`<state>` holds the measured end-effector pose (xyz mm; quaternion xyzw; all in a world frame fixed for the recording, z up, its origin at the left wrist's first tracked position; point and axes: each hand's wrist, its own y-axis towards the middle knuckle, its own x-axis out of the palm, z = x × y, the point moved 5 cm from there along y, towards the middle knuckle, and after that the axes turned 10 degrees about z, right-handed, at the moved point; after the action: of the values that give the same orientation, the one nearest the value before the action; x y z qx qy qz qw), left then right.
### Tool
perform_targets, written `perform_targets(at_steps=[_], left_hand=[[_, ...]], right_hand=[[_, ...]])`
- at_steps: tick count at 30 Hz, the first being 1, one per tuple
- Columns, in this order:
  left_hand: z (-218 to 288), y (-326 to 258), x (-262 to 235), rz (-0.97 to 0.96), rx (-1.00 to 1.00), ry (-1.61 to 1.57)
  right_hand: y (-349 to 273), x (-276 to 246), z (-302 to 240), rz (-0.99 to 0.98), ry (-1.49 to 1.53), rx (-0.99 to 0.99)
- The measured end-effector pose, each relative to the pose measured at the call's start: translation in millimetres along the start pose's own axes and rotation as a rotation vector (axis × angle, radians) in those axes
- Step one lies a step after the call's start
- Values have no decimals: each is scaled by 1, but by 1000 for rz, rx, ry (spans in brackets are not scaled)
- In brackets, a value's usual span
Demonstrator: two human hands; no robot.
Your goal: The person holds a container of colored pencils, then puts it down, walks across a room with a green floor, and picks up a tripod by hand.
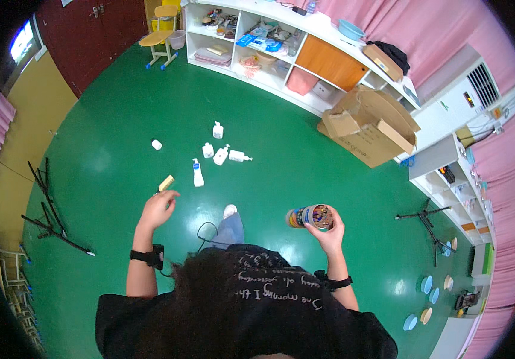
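My right hand [331, 234] is wrapped round a clear cylindrical tub of coloured pencils [296, 218], its round end with the pencil ends facing up. Off to the left, my left hand [158, 210] hangs with loosely bent fingers, and I see nothing in its grip. Just beyond those fingers is a small pale yellow tube-like thing [166, 183]; whether they touch it is unclear. Several white bottles are on the floor ahead, among them a pump bottle with a blue label [198, 173] and another pump bottle lying on its side [238, 156]. A small white rounded object [157, 145] lies left of them.
An opened cardboard box [370, 128] stands on the green floor at far right, before white shelves [257, 13]. Black tripod stands [46, 200] are at left, another tripod [428, 224] at right. Blue basins [427, 284] sit lower right. A small chair [160, 37] is far left.
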<state>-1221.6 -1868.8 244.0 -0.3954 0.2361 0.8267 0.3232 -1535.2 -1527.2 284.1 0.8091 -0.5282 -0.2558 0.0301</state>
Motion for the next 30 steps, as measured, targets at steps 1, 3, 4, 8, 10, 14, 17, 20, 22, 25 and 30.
perform_targets(at_steps=[1, 3, 4, 8, 10, 14, 17, 20, 22, 25, 30], left_hand=[[-8, 30, 8, 18, -11, 23], [-12, 83, 11, 28, -20, 61], [-7, 115, 17, 48, 18, 36], [27, 238, 47, 3, 150, -41], [46, 293, 66, -110, 244, -36], [68, 397, 98, -107, 254, -105], [69, 463, 121, -115, 233, -117], [63, 522, 140, -117, 206, -32], [71, 556, 141, -87, 186, -9], [83, 612, 133, 21, 147, -39], [86, 679, 138, 28, -5, -80]], right_hand=[[25, 9, 9, 1, 0, 5], [73, 23, 19, -31, -41, -15], [101, 28, 18, -38, -60, 5], [203, 53, 27, 13, 33, 15], [242, 67, 42, 60, 35, 47], [325, 89, 85, 94, 24, 96], [397, 103, 104, 54, 28, 111], [479, 117, 126, 38, -61, -5], [527, 122, 136, 29, -40, 22], [600, 143, 159, -3, -50, -18], [703, 195, 165, -114, -11, -171]])
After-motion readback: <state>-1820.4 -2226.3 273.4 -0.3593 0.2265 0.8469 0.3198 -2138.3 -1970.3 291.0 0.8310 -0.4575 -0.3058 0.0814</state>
